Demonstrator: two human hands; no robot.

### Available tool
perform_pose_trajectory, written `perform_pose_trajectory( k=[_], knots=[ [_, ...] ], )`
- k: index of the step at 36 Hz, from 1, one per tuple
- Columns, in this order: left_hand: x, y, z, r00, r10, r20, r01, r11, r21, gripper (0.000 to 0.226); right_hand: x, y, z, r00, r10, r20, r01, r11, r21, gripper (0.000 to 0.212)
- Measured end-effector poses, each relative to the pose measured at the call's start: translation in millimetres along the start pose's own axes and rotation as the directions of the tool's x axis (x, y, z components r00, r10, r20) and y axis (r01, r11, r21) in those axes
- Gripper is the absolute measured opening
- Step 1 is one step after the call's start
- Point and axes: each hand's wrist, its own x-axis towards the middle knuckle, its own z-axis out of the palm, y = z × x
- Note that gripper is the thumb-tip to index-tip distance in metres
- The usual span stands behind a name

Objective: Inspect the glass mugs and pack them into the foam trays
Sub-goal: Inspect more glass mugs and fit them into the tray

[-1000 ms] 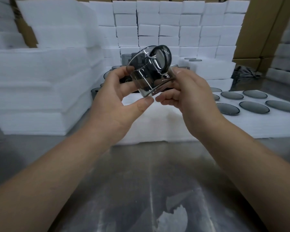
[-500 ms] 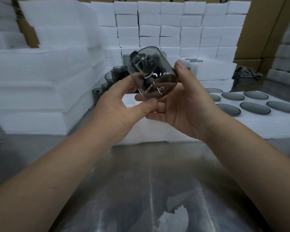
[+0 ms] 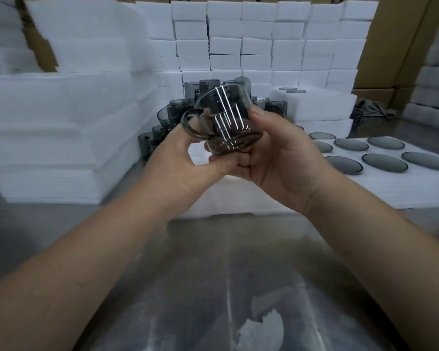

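Inspection step, judging by grip; glass mug [image 3: 226,120] tilted between both hands; left hand [image 3: 180,160] pinching handle, right hand [image 3: 276,153] cupping base; next move likely needs free pocket in foam tray [image 3: 416,183] right of right hand.

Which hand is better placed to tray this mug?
Right, probably: the right hand cups the smoky grey glass mug, and the white foam tray lies on that side; the left hand holds just the handle.
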Motion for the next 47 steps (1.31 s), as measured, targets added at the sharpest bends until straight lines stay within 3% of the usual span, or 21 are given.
perform_pose_trajectory(
  k=[4,10,19,25,29,31,35,39,42,45,47],
  knots=[
    [0.1,0.8,-0.8,0.997,0.013,-0.076,-0.016,0.999,-0.041,0.071,2.7,0.3,-5.9,0.986,-0.056,-0.158,0.056,0.998,-0.008,0.027],
    [-0.5,-2.6,-2.3,0.991,0.006,-0.132,-0.007,1.000,-0.004,0.070,7.6,1.7,-13.0,0.940,-0.135,-0.314,0.120,0.991,-0.066,0.030],
    [1.0,-6.4,-3.5,0.982,0.023,-0.190,0.006,0.989,0.150,0.071,8.1,5.9,-10.5,0.902,-0.215,-0.375,0.144,0.967,-0.210,0.044],
    [11.9,-11.7,-12.9,0.969,-0.183,-0.166,0.238,0.870,0.432,0.058,8.6,4.9,-9.6,0.846,-0.267,-0.461,0.159,0.953,-0.260,0.051],
    [16.0,-18.3,-17.0,0.937,-0.337,-0.088,0.339,0.822,0.457,0.050,8.2,4.7,-10.8,0.835,-0.289,-0.469,0.140,0.934,-0.327,0.091],
    [17.1,-22.1,-16.2,0.913,-0.401,-0.077,0.394,0.818,0.418,0.050,7.7,5.4,-10.9,0.845,-0.289,-0.451,0.121,0.924,-0.364,0.096],
    [18.5,-28.3,-15.1,0.891,-0.442,-0.101,0.453,0.854,0.257,0.019,8.4,7.1,-14.1,0.854,-0.280,-0.438,0.108,0.919,-0.378,0.068],
    [19.4,-32.6,-12.7,0.933,-0.337,-0.126,0.351,0.929,0.115,0.047,10.1,9.2,-14.3,0.852,-0.300,-0.429,0.119,0.909,-0.400,0.069],
    [15.9,-24.5,-8.9,0.966,-0.206,-0.157,0.206,0.978,-0.017,0.050,9.6,9.7,-12.9,0.864,-0.318,-0.391,0.142,0.898,-0.416,0.073],
    [14.9,-19.7,-9.1,0.969,-0.169,-0.179,0.152,0.983,-0.106,0.047,7.9,8.4,-13.5,0.871,-0.326,-0.369,0.156,0.894,-0.420,0.053],
    [13.2,-16.5,-9.5,0.975,-0.156,-0.158,0.133,0.980,-0.148,0.048,6.3,6.6,-11.8,0.868,-0.313,-0.385,0.145,0.903,-0.405,0.061]
  ],
)
